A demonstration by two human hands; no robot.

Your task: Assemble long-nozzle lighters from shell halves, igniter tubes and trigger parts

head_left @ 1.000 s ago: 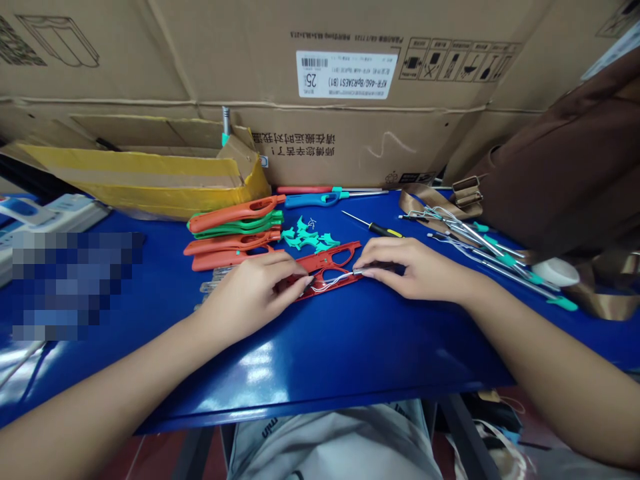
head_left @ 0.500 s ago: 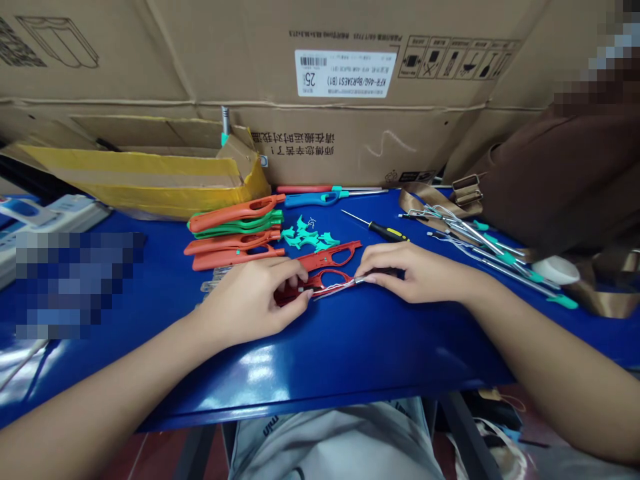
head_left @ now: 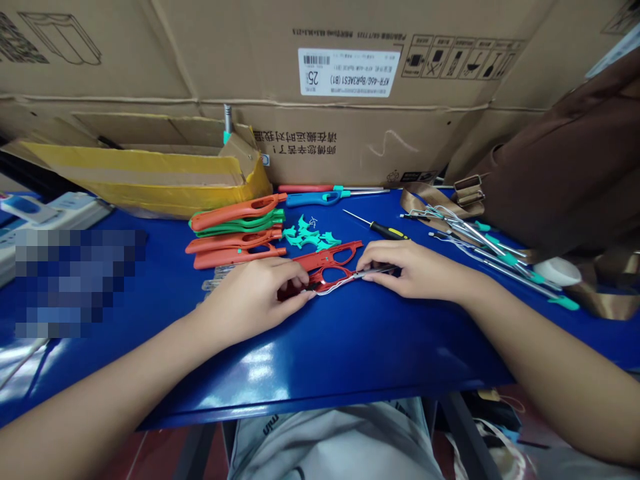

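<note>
A red lighter half-shell (head_left: 340,273) lies at the middle of the blue table, its finger loop turned right. My left hand (head_left: 263,290) covers its left end, thumb and forefinger pinched at the dark end of some thin wires (head_left: 330,287). These wires run right into a slim metal lighter tube (head_left: 373,271), which my right hand (head_left: 405,270) grips between thumb and fingers over the shell's right end. Just behind lies a second red half-shell (head_left: 325,257). Clear plastic parts (head_left: 220,275) stick out from behind my left hand.
Orange and green lighter shells (head_left: 237,215) are stacked at left. Teal triggers (head_left: 310,235) lie behind the red shells, with a screwdriver (head_left: 377,227) to their right. Wired metal tubes (head_left: 500,260) are heaped at right. A yellow-taped box (head_left: 165,180) and cardboard (head_left: 360,147) stand behind.
The wires now curve down close to my left fingertips, and more of the metal tube shows at my right fingers. Both hands stay in nearly the same place.
</note>
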